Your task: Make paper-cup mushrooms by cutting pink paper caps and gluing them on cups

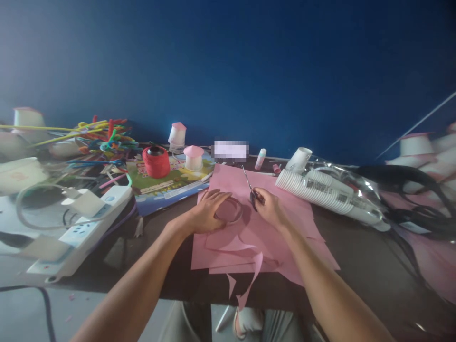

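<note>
Right grip [262, 201]'s got scissors [253, 195] by the handles, left grip [220, 209]'s round a ring [240, 209], pink paper [295, 218] under both.

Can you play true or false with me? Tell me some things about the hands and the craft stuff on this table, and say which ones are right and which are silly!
1. The right hand holds scissors. True.
2. The big sheets of paper by the hands are green. False: they are pink.
3. The red spool sits on the floor. False: it is on the colourful book.
4. The little cup on the book has a pink pointed roof. True.
5. The left hand is holding the glue stick. False: the hand is at a round ring, and the glue stick is farther back.
6. A stack of white cups lies on its side. True.
</note>
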`<state>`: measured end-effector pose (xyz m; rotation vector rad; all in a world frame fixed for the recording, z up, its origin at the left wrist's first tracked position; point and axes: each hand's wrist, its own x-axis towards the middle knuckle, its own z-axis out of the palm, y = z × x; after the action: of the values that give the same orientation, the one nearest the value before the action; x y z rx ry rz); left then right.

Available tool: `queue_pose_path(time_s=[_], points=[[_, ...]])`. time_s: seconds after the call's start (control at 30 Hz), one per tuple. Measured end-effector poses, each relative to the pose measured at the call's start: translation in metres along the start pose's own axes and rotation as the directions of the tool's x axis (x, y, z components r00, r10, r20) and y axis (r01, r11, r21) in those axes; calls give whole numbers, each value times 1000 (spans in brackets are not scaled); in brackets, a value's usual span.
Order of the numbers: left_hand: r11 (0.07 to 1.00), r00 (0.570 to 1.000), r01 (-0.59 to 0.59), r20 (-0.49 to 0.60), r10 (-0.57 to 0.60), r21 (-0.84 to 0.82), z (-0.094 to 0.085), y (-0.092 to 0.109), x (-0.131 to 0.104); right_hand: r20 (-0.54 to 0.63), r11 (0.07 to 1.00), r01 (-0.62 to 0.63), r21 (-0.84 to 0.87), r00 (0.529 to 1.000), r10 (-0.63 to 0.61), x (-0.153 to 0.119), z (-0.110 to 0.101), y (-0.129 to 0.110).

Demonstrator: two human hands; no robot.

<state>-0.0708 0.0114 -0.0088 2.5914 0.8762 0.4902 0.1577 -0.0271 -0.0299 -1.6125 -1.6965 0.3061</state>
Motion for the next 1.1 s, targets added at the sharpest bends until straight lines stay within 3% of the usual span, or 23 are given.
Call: queue_pose_path(time_s=[0.27, 0.67, 1.1], points=[[999, 999, -5, 37, 4, 32, 0, 3, 1, 19, 1000, -25, -13, 999, 26, -1, -1, -3], [999, 998, -29, 52, 30, -17, 5, -7, 0, 66, 997, -47, 56, 997, 43, -2, -2, -2], [1000, 994, -29, 101, 28, 5, 2, -3, 0, 45, 998, -42, 56, 998, 40, 0, 1, 5]])
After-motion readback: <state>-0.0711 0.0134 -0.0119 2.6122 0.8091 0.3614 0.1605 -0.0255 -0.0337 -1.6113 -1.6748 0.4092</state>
